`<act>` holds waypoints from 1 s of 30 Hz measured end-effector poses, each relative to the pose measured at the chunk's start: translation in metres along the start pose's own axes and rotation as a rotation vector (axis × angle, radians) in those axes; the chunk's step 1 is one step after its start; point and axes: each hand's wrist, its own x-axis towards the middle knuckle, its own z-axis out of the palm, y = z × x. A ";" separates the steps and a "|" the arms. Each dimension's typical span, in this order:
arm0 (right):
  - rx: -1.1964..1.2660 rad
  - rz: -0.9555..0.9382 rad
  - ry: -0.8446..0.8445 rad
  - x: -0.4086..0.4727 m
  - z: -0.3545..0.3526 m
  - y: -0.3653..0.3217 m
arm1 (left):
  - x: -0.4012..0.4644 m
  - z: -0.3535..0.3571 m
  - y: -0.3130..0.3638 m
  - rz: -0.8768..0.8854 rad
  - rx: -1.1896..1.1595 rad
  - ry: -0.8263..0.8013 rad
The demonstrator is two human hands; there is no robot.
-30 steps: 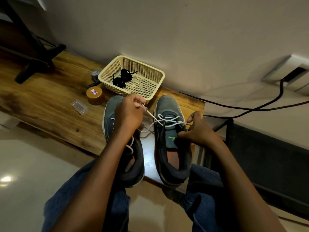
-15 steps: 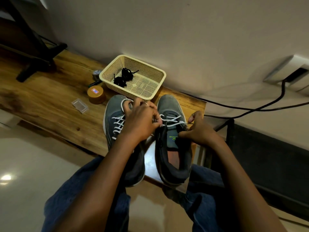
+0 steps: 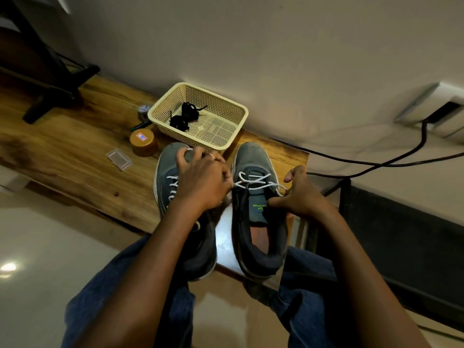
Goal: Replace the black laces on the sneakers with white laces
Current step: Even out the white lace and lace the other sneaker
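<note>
Right sneaker [image 3: 259, 209], centre-right of frame on the table [image 3: 75, 156], carries a white lace [image 3: 256, 183] through its upper eyelets only. Left hand [image 3: 203, 183] grasps one lace end at the shoe's inner edge, fingers curled. Right hand [image 3: 300, 197] pinches the other end at the outer edge. Left sneaker [image 3: 168, 177], just beside, shows white lacing. Behind them, cream basket [image 3: 233, 136] holds bundled black laces [image 3: 183, 116]. Brown jar [image 3: 143, 142] left of basket.

Gap btwn sneakers [image 3: 258, 209] is narrow; basket [image 3: 236, 126] blocks just behind toes, jar [image 3: 143, 146] crowds the left. You've got open tabletop [image 3: 70, 156] further left.
</note>
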 end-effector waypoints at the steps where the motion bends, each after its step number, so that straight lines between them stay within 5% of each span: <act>1: 0.005 0.002 -0.001 0.000 0.000 0.000 | 0.001 -0.001 -0.004 -0.025 0.025 0.007; 7: -0.003 -0.010 0.002 -0.002 0.000 -0.002 | -0.001 0.000 0.000 0.007 -0.072 -0.107; 19: -0.020 -0.013 0.009 0.000 0.001 -0.001 | -0.001 -0.002 -0.007 -0.087 0.096 -0.212; 24: -0.027 -0.014 0.009 -0.001 0.001 -0.003 | 0.001 0.002 0.000 -0.128 0.064 -0.117; 30: -0.036 -0.008 0.004 -0.003 0.000 -0.006 | 0.002 0.009 0.010 -0.080 -0.048 -0.199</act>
